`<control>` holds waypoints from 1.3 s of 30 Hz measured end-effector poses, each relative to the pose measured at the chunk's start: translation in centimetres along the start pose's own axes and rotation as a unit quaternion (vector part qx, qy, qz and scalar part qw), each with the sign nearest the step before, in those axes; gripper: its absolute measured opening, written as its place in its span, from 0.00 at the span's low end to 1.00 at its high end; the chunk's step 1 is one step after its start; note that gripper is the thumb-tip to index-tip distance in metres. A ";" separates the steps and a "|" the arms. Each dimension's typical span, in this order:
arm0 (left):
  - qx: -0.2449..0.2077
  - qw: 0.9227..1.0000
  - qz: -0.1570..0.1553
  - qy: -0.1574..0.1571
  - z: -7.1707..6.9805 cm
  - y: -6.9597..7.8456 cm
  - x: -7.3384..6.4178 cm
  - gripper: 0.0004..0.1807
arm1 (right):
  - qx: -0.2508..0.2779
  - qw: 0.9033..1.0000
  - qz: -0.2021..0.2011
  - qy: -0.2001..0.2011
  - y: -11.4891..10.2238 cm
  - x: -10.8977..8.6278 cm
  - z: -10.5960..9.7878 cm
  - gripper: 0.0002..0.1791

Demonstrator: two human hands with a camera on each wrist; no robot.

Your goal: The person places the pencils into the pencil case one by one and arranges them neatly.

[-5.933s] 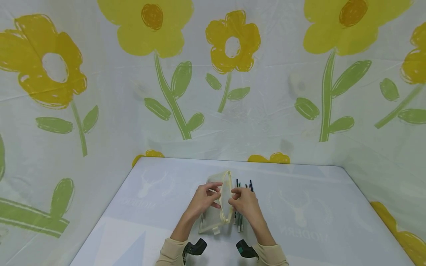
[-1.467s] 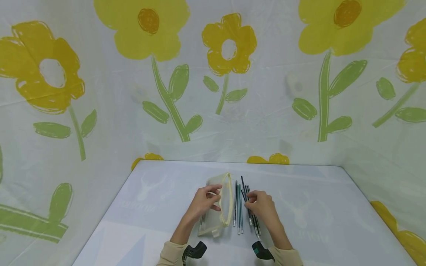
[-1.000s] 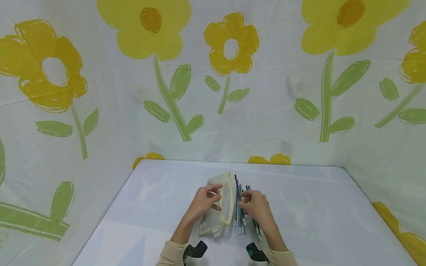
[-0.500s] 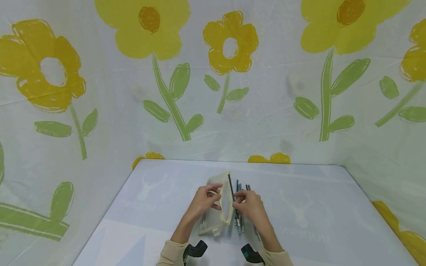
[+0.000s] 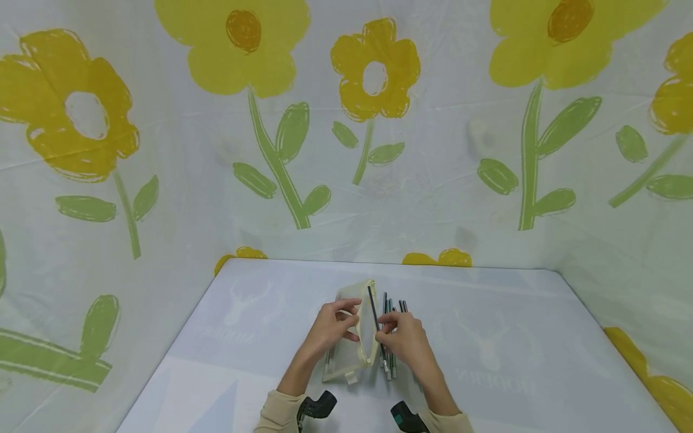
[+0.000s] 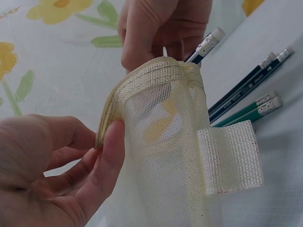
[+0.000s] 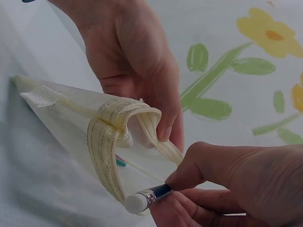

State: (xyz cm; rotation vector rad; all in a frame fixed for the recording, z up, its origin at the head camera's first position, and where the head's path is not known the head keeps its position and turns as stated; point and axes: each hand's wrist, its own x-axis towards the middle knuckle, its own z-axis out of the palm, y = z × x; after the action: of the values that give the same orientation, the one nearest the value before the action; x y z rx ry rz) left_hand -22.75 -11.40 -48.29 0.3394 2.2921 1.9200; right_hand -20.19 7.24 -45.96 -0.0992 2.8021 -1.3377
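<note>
Toward the lower right of the head view, lettering point(image 5: 492, 381) under a pale deer-head print point(image 5: 489, 349) on the table point(image 5: 271, 373) seems to read MODERN; similar words at lower left point(image 5: 226, 332) are too faint to make out, and the marks on the loose pencils point(image 6: 251, 85) at the right of the left wrist view are too small to read. Your right hand point(image 5: 405, 340) pinches a dark pencil point(image 5: 373, 305) between thumb and fingers, its white eraser point(image 7: 136, 203) showing at bottom centre of the right wrist view, its far end slanting over the mouth of the cream mesh pouch point(image 5: 344, 355). Your left hand point(image 5: 331, 325) pinches the zipped rim point(image 6: 108, 111) on the left of that mouth, so the pouch sits between your hands at lower centre of the head view, the dark blue and green loose pencils lying just right of it, partly behind your right hand
</note>
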 end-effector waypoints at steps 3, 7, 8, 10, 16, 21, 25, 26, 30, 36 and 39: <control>0.001 1.000 0.000 -0.001 0.0 0.0 0.0 0.23 | 0.002 1.000 0.005 -0.001 -0.1 0.1 0.1 0.16; 0.001 1.000 0.001 -0.001 0.0 -0.1 0.0 0.23 | 0.000 1.000 0.014 0.000 -0.2 0.4 0.1 0.16; 0.000 1.000 0.001 -0.001 0.0 -0.1 0.0 0.23 | 0.000 1.000 0.015 0.000 -0.2 0.5 0.1 0.16; 0.002 1.000 0.001 -0.001 0.0 -0.1 0.0 0.23 | 0.003 1.000 0.021 -0.001 -0.2 0.7 0.1 0.16; 0.002 1.000 0.002 -0.003 0.1 0.0 0.0 0.23 | 0.022 0.999 0.031 0.000 -0.1 1.4 0.4 0.16; 0.002 1.000 0.002 -0.002 0.1 -0.1 0.0 0.23 | 0.037 0.999 0.031 0.000 0.1 1.9 0.7 0.17; 0.007 1.000 0.000 -0.002 0.1 0.0 0.0 0.23 | 0.036 0.999 0.031 -0.003 0.2 2.1 0.9 0.17; 0.008 1.000 0.001 -0.002 0.1 0.0 0.1 0.23 | 0.036 0.999 0.030 -0.003 0.2 2.2 0.9 0.17; 0.009 1.000 0.001 -0.002 0.1 0.0 0.1 0.22 | 0.035 0.999 0.033 -0.001 0.0 2.4 1.0 0.17; 0.005 1.000 0.000 -0.001 0.1 0.0 0.1 0.22 | 0.054 0.998 0.033 -0.005 -0.4 2.5 1.2 0.18; 0.001 1.000 0.000 -0.004 0.1 0.0 0.1 0.22 | 0.064 0.997 0.029 -0.010 -0.6 2.4 1.4 0.19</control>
State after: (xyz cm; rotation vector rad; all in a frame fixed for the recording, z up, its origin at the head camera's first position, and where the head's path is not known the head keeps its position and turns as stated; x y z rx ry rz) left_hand -22.81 -11.27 -48.31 0.3472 2.2890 1.9125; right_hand -22.52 5.64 -46.35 -0.0278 2.6717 -1.4905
